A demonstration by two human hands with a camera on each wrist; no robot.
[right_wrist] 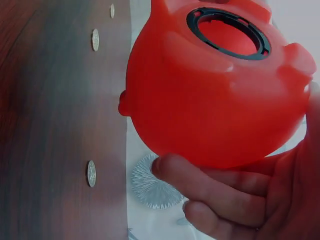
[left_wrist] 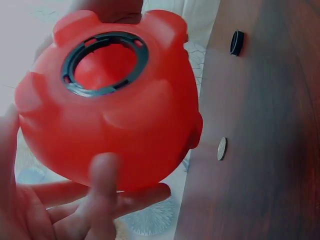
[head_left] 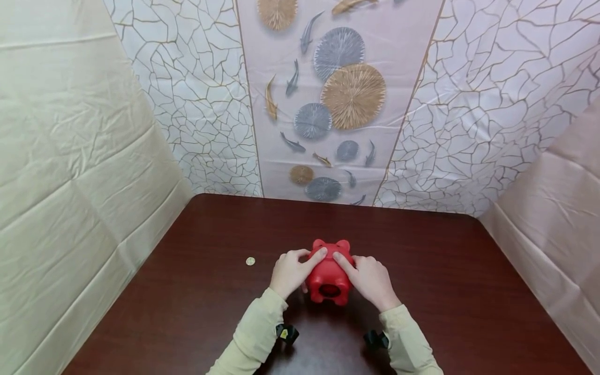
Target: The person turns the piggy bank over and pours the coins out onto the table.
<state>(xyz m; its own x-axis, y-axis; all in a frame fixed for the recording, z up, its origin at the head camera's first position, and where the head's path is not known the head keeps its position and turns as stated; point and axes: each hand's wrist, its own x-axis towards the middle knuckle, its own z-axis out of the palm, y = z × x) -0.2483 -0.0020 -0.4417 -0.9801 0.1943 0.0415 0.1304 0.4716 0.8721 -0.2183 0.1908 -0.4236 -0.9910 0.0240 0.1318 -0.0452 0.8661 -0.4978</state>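
On the dark wooden table [head_left: 422, 271], seen from the head camera, a red piggy bank [head_left: 329, 273] sits near the front edge between the person's left hand [head_left: 289, 272] and right hand [head_left: 370, 280], both curled round its sides, its open round hole facing the camera; a single coin [head_left: 250, 261] lies well apart to the left. In the left wrist view the piggy bank [left_wrist: 110, 100] fills the frame, a smooth, glossy red plastic body with stubby feet and a black ring round its uncovered hole, fingers [left_wrist: 102, 185] under it; a coin [left_wrist: 221, 148] and a black plug [left_wrist: 236, 42] lie on the wood. In the right wrist view fingers [right_wrist: 210, 187] cradle the bank [right_wrist: 210, 95], with coins [right_wrist: 91, 173] beyond. The glossy shell could slip if the grip loosens, and any coins inside could spill through the unplugged hole if it tips down.
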